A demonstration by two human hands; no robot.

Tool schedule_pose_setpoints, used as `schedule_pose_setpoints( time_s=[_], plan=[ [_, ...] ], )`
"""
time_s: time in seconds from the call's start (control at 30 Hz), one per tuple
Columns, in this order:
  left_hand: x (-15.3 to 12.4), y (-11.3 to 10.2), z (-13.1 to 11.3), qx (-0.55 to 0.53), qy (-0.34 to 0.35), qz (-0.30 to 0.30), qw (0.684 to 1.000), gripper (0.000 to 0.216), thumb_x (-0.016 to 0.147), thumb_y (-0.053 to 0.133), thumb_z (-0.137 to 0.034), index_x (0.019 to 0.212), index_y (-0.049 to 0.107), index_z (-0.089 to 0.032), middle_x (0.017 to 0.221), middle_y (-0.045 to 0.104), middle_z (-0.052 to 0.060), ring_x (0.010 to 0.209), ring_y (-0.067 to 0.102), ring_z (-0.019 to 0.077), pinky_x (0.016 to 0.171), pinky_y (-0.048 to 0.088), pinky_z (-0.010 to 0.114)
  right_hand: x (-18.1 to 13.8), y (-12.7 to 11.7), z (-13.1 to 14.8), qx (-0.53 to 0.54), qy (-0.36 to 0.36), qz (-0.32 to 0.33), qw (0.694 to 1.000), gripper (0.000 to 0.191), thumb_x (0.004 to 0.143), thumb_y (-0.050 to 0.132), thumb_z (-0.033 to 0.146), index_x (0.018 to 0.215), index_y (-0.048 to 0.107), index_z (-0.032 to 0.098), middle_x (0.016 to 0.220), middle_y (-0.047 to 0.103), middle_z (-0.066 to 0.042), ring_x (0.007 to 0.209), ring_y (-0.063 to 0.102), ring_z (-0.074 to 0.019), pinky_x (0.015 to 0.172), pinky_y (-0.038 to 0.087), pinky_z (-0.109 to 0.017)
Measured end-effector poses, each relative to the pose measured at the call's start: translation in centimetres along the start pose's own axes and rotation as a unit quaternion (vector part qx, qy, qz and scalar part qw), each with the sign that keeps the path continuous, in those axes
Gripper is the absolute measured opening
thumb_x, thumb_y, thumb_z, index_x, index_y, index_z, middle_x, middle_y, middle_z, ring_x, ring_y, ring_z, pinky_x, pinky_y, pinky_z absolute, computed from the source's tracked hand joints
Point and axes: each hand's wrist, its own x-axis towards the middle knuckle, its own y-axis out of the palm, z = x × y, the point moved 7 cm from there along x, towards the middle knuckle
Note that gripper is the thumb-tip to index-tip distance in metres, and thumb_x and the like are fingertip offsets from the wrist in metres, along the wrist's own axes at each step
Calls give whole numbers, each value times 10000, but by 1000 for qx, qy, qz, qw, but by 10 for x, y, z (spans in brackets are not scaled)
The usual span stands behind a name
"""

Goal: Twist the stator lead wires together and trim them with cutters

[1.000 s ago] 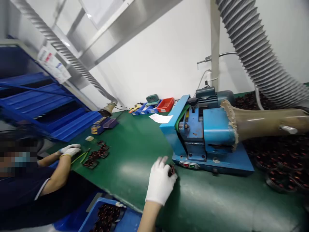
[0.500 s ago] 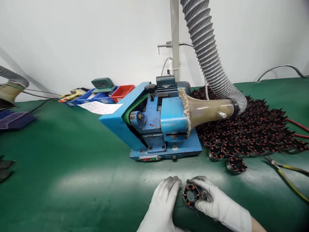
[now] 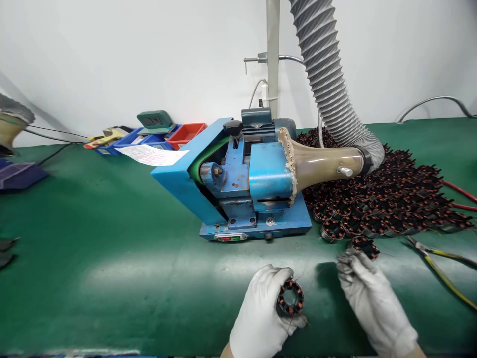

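My left hand (image 3: 263, 308), in a white glove, is closed around a ring-shaped motor stator (image 3: 286, 312) with black insulation and copper windings. Its open middle faces up, and thin loose wires stick out beside my fingers. Farther right, my gloved right hand (image 3: 374, 298) has its greyed fingers curled together. Just beyond those fingertips lies a second stator (image 3: 367, 244), partly covered by them; whether they touch it I cannot tell. Anything inside the right fingers is hidden.
A blue belt sander (image 3: 270, 171) stands ahead, joined to a grey hose (image 3: 324, 64). Many stators (image 3: 391, 199) are massed behind it to the right. Yellow-handled pliers (image 3: 439, 268) lie at the right. Blue and red bins (image 3: 188, 134) stand at the back left.
My left hand has closed around the stator that my right hand was holding. My right hand has let go and moved right, up to the separate stator. The view has shifted slightly.
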Motion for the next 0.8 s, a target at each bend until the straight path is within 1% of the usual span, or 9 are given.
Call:
schedule_pose_setpoints(
  time_s=[0.1,0.17,0.23,0.27,0.33,0.5,0.63,0.73,0.8],
  plan=[
    [4,1,-1,-10,10,13,1000,808,507,810,-258,1186,374,-211,1133,575,108,1095,537,310,943,446,510,-12,16,25,-223,-138,142,955,52,714,749,243,749,711,246,702,711,-9,568,647,-141,526,545,-194],
    [5,4,2,-14,17,17,1000,797,503,802,-279,1183,394,-200,1159,568,120,1116,518,319,962,431,511,-36,44,20,-412,-247,293,826,96,820,636,234,865,719,253,778,725,-44,653,675,-174,596,567,-234],
    [6,5,5,-13,25,14,1000,791,533,787,-299,1208,388,-196,1178,567,126,1121,516,313,974,419,515,-57,61,7,-528,-350,366,682,214,913,489,262,960,698,259,808,713,-68,683,669,-180,583,561,-251],
    [6,5,6,-14,29,11,999,789,548,781,-306,1220,383,-194,1183,568,128,1117,521,310,977,416,518,-63,66,2,-553,-395,370,634,273,944,417,271,971,688,255,785,702,-70,655,656,-172,546,547,-250],
    [6,2,5,-17,33,7,999,765,551,786,-312,1203,404,-196,1169,583,125,1102,535,304,981,413,519,-66,71,-5,-560,-452,355,597,337,968,343,275,918,675,241,713,676,-51,589,621,-152,493,510,-236],
    [9,-7,-5,-17,40,5,999,677,491,835,-258,1069,487,-202,1041,637,88,1082,543,294,959,434,479,-58,68,-6,-508,-424,336,670,328,968,361,326,813,632,226,665,671,-13,566,625,-118,533,508,-199],
    [6,-6,-5,-30,46,-10,998,647,525,794,-176,1088,475,-181,1026,610,85,1054,537,265,967,412,463,-60,58,-2,-444,-267,389,762,248,907,502,374,764,653,240,711,697,-12,636,662,-143,614,534,-209],
    [4,-2,-1,-51,33,-13,998,644,514,807,-180,1070,481,-182,993,583,64,1005,531,243,954,407,439,-52,39,4,-377,-172,317,853,201,873,556,353,723,635,245,695,687,0,626,660,-165,606,551,-229],
    [3,-1,1,-61,27,-15,998,605,528,791,-164,1048,483,-188,975,572,53,983,525,231,939,406,424,-47,31,5,-409,-199,261,852,74,836,600,279,783,644,254,741,696,2,661,670,-169,615,558,-218]
  ],
)
